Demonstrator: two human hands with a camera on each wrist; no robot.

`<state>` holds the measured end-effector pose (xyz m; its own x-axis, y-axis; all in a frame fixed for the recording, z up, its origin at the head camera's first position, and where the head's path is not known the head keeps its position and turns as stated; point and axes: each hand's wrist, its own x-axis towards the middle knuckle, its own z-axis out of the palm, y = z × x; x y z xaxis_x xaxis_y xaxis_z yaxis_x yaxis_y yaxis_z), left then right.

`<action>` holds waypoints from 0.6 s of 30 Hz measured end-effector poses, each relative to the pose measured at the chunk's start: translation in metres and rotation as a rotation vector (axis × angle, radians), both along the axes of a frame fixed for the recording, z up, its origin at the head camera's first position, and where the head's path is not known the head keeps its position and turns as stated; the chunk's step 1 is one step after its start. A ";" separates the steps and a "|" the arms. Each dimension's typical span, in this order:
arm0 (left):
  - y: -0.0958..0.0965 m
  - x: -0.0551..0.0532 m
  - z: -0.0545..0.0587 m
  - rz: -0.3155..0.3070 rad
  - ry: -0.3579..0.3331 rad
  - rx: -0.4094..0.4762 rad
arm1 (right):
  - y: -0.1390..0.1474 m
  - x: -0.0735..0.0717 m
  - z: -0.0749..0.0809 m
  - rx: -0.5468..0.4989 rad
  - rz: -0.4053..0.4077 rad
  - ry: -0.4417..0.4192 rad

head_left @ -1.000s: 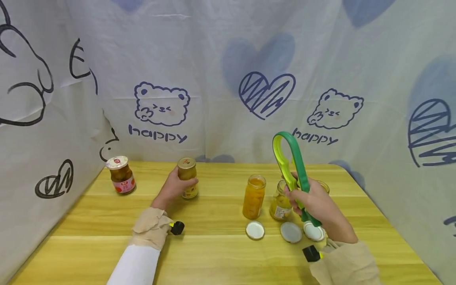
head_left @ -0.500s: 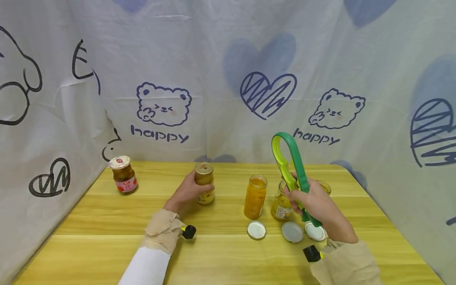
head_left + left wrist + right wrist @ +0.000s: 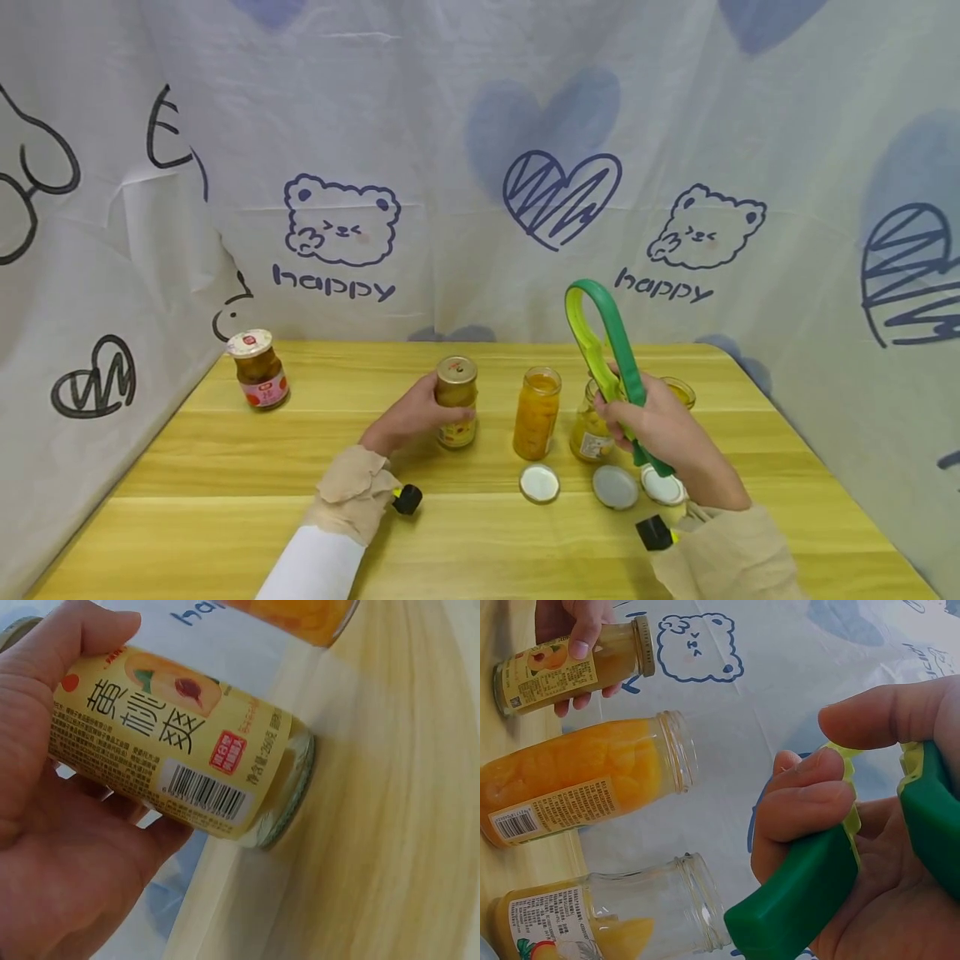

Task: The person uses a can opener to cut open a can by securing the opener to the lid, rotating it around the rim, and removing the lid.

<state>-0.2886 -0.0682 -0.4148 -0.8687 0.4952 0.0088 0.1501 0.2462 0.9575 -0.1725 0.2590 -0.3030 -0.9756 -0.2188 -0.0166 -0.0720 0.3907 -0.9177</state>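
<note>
My left hand (image 3: pixel 411 417) grips a glass jar (image 3: pixel 457 390) with a gold lid. In the left wrist view its yellow label (image 3: pixel 176 735) shows a peach, and the jar's base is close to the wooden tabletop. To its right stands an open tall jar (image 3: pixel 536 421) of orange fruit pieces. My right hand (image 3: pixel 666 421) holds a green jar opener (image 3: pixel 619 329), its loop pointing up, above another open jar (image 3: pixel 590 435) with yellow pieces. In the right wrist view, fingers and thumb curl round the opener's green handles (image 3: pixel 799 896).
A third open jar (image 3: pixel 678 390) is mostly hidden behind the right hand. In front of the open jars lie a white lid (image 3: pixel 539 483), a grey lid (image 3: pixel 615 488) and another white lid (image 3: pixel 663 487). A pink-labelled jar (image 3: pixel 262 385) with its lid on stands at the far left.
My left hand has carried the gold-lidded jar to the right and slightly nearer, up beside the tall open jar. The right hand with the jar opener has stayed nearly still.
</note>
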 end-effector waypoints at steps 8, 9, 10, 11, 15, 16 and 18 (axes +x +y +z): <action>0.007 0.005 0.001 -0.069 0.020 0.003 | -0.003 -0.001 -0.001 0.037 0.016 0.025; 0.008 0.005 0.001 -0.076 0.021 0.004 | -0.003 0.000 -0.001 0.042 0.015 0.025; 0.008 0.005 0.001 -0.080 0.021 0.004 | -0.004 0.000 -0.001 0.047 0.013 0.024; 0.009 0.005 0.001 -0.082 0.021 0.003 | -0.004 0.000 -0.001 0.053 0.011 0.025; 0.010 0.006 0.001 -0.092 0.013 0.008 | -0.005 -0.001 -0.001 0.071 0.001 0.018; 0.011 0.006 0.001 -0.094 0.010 0.008 | -0.005 -0.001 -0.001 0.075 0.000 0.018; 0.012 0.006 0.000 -0.102 0.007 0.008 | -0.005 -0.001 -0.002 0.080 -0.001 0.017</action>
<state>-0.2824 -0.0565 -0.4144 -0.8134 0.5814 0.0184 0.1803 0.2220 0.9582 -0.1732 0.2537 -0.3050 -0.9761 -0.2165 -0.0177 -0.0866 0.4627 -0.8823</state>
